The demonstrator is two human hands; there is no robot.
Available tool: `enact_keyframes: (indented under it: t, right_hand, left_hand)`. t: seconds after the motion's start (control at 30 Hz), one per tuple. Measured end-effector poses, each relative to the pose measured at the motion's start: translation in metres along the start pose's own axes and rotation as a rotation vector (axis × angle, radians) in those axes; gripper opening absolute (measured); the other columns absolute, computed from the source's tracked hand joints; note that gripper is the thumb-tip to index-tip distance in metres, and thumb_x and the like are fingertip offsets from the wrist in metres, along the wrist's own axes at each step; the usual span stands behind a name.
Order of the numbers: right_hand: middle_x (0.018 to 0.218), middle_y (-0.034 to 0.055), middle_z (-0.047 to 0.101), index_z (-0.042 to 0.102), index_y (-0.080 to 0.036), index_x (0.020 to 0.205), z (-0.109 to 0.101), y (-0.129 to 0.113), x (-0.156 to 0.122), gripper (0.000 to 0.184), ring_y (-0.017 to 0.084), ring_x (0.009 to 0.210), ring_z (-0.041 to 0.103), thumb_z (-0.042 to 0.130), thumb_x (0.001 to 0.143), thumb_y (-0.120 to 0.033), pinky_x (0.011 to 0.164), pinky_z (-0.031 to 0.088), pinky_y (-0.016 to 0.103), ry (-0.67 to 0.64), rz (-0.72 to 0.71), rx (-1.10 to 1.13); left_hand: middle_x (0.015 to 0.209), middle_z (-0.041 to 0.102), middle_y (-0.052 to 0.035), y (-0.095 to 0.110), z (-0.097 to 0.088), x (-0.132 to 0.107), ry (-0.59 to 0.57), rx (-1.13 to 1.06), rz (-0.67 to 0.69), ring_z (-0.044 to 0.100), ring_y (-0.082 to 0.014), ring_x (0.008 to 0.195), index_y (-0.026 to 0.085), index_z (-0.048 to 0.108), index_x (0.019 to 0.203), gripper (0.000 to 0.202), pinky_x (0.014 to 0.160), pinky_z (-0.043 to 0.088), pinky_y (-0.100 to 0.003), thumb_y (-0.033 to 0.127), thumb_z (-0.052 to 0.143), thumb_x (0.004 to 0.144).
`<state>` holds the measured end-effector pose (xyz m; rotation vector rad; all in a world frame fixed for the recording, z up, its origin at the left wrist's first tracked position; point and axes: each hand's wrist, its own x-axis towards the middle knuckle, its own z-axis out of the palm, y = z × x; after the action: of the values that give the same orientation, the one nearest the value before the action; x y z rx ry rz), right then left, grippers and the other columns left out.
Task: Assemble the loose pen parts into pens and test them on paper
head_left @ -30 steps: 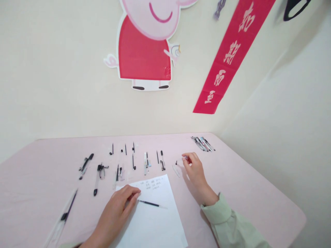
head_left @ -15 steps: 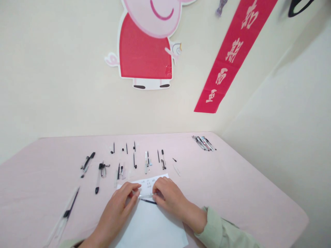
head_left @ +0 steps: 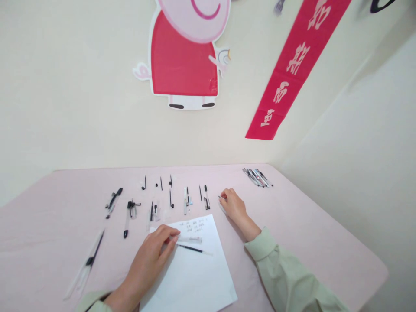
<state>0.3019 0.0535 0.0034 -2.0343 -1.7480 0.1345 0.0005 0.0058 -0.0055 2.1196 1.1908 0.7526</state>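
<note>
Pinching a clear pen barrel [head_left: 191,239] in the left hand [head_left: 152,253], with one end lost behind the fingertips [head_left: 174,232] and, just below them, a black refill [head_left: 193,249] on paper [head_left: 195,284]. At the narrowly bunched right hand [head_left: 234,208], a small dark-tipped piece [head_left: 219,197], mostly covered; cannot tell whether gripped.

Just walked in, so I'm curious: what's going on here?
Pen parts lie in small clusters on a pink table. A person's left hand is over a white sheet, at the ends of a clear tube and a dark refill; whether it grips them is unclear. The right hand is at a small dark piece beyond the sheet. A row of pens lies at the far right.
</note>
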Motion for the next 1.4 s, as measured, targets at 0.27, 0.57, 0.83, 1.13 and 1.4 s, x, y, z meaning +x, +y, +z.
enact_keyframes:
  t: [0.27, 0.57, 0.83, 1.13, 1.4]
  right_hand:
    - [0.082, 0.0016, 0.058, 0.055, -0.019, 0.084, 0.001, 0.004, -0.002, 0.005, 0.016, 0.073, 0.055, 0.05, 0.083, -0.018, 0.066, 0.037, 0.026, 0.046, -0.026, 0.08]
    - [0.083, 0.0003, 0.059, 0.058, -0.021, 0.085, -0.004, -0.056, -0.058, 0.011, 0.015, 0.075, 0.056, 0.052, 0.083, -0.012, 0.069, 0.041, 0.025, -0.242, -0.342, 0.243]
    - [0.093, 0.0025, 0.058, 0.061, -0.022, 0.096, -0.005, -0.055, -0.063, 0.022, 0.016, 0.082, 0.057, 0.055, 0.082, -0.007, 0.074, 0.043, 0.026, -0.311, -0.384, 0.16]
    - [0.089, 0.0019, 0.056, 0.057, -0.02, 0.086, -0.014, -0.058, -0.069, 0.015, 0.016, 0.081, 0.056, 0.051, 0.082, -0.007, 0.073, 0.041, 0.026, -0.323, -0.317, 0.133]
    - [0.082, -0.0013, 0.056, 0.053, -0.021, 0.086, -0.008, -0.067, -0.072, 0.011, 0.013, 0.071, 0.053, 0.051, 0.083, -0.011, 0.065, 0.039, 0.025, -0.236, -0.278, 0.302]
  left_hand:
    - [0.096, 0.067, -0.0051, 0.005, -0.002, -0.001, -0.007, 0.024, -0.008, 0.061, -0.0208, 0.083, 0.023, 0.065, 0.095, 0.025, 0.078, 0.048, -0.035, 0.034, 0.043, 0.093]
    - [0.094, 0.066, -0.0045, 0.005, -0.001, 0.0, -0.001, 0.041, 0.003, 0.062, -0.0208, 0.085, 0.022, 0.066, 0.095, 0.023, 0.079, 0.048, -0.035, 0.032, 0.044, 0.092]
    - [0.103, 0.065, -0.007, 0.0, 0.002, 0.0, -0.04, 0.083, 0.091, 0.061, -0.0225, 0.094, 0.026, 0.068, 0.109, 0.028, 0.085, 0.048, -0.037, 0.029, 0.05, 0.089]
    - [0.096, 0.063, -0.0051, 0.005, 0.0, 0.0, -0.06, 0.086, 0.043, 0.06, -0.0224, 0.088, 0.024, 0.067, 0.092, 0.018, 0.08, 0.048, -0.036, 0.026, 0.05, 0.086]
    - [0.096, 0.06, -0.0065, 0.008, 0.001, -0.001, 0.091, 0.072, 0.038, 0.057, -0.0234, 0.093, 0.021, 0.06, 0.092, 0.012, 0.083, 0.047, -0.037, 0.022, 0.05, 0.086]
